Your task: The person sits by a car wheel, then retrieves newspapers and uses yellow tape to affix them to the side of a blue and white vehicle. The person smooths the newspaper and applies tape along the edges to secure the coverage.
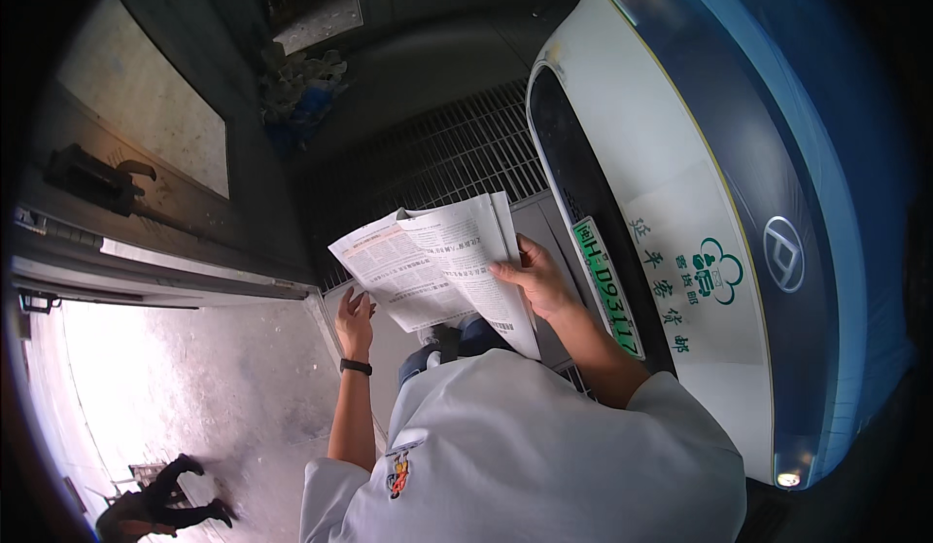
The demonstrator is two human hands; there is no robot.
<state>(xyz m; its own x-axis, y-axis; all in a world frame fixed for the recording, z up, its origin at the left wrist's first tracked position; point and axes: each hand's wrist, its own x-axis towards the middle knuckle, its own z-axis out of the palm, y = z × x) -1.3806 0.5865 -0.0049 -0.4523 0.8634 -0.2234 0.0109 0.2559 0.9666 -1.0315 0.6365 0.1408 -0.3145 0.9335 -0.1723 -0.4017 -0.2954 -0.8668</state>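
Observation:
A newspaper (pixel 442 261), partly folded and covered with print, is spread in front of my body. Its right edge is pinched between the thumb and fingers of my right hand (pixel 539 276). My left hand (pixel 354 323), with a dark band on the wrist, is beside the paper's lower left edge. The left fingers are apart and hold nothing that I can see. Below the paper, part of my dark trousers and a shoe show.
At my right stands a white and blue vehicle (pixel 661 125) with a green plate (pixel 607 285). A floor grating (pixel 466 144) runs ahead. To the left is a metal door (pixel 146 96) with a latch. Plastic bags (pixel 309 91) lie beyond it. Another person (pixel 165 504) is at the lower left.

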